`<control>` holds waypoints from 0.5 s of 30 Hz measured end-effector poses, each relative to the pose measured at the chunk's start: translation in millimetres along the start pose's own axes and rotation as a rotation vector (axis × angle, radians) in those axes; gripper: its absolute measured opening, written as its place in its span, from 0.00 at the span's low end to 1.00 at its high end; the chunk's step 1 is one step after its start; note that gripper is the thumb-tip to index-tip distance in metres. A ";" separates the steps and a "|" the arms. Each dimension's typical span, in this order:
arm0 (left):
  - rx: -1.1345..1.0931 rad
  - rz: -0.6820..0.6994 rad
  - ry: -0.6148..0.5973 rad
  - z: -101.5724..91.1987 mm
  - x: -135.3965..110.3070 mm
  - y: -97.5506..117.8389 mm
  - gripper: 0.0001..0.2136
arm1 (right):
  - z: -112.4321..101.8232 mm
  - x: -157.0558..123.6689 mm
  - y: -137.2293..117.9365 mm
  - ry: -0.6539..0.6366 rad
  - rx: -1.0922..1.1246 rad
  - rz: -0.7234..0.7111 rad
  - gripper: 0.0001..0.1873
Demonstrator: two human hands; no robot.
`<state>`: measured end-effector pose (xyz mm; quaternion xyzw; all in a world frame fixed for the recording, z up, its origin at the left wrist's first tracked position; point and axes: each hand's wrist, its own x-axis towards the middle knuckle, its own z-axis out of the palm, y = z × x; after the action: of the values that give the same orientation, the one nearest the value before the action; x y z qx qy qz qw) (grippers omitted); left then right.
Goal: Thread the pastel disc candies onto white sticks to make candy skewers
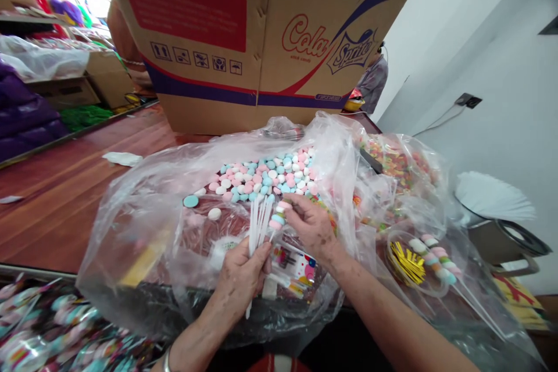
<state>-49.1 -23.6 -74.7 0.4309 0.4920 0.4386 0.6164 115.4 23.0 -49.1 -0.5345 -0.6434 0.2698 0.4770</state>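
Your left hand (244, 270) clamps white sticks (258, 221) | your right hand (314, 225) pinches the candy skewer (278, 217) | skewer between hands, slanting up-away from left, top nearer right

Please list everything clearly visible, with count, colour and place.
Cardboard box: 1, brown, back
Table: 1, red-brown, below
Loose candies: many, pink, white, blue, centre
Candy skewer: 1, multicoloured, centre
Sticks: several, white, centre
Other skewers: 2, multicoloured, right
Strips: many, yellow, right
Plastic bags: several, clear, across table
Printed packet: 1, multicoloured, lower centre
Vessel: 1, grey, right
Bundles: several, purple, left
Wrapped sweets: many, multicoloured, lower left
Co-worker: at least 1, grey clothing, behind box
Left hand: 1, around sticks
Right hand: 1, at skewer
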 end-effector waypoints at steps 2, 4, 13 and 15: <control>-0.067 -0.006 0.055 0.8 0.9 -4.0 0.18 | -0.7 1.1 -4.8 -0.020 -0.073 -0.085 0.16; -0.086 0.009 0.077 0.9 1.8 -7.7 0.17 | 0.4 1.9 -10.4 -0.052 -0.131 -0.160 0.16; -0.107 0.009 0.128 2.6 -0.1 -0.4 0.17 | -23.1 41.3 -13.9 -0.044 -0.165 0.103 0.20; -0.104 -0.005 0.126 3.8 -1.0 1.7 0.18 | -30.4 55.1 -5.9 -0.054 -0.451 0.142 0.17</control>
<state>-45.8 -24.6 -72.3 0.3689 0.5073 0.4883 0.6068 141.7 68.4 -13.9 -0.6640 -0.6606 0.1663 0.3083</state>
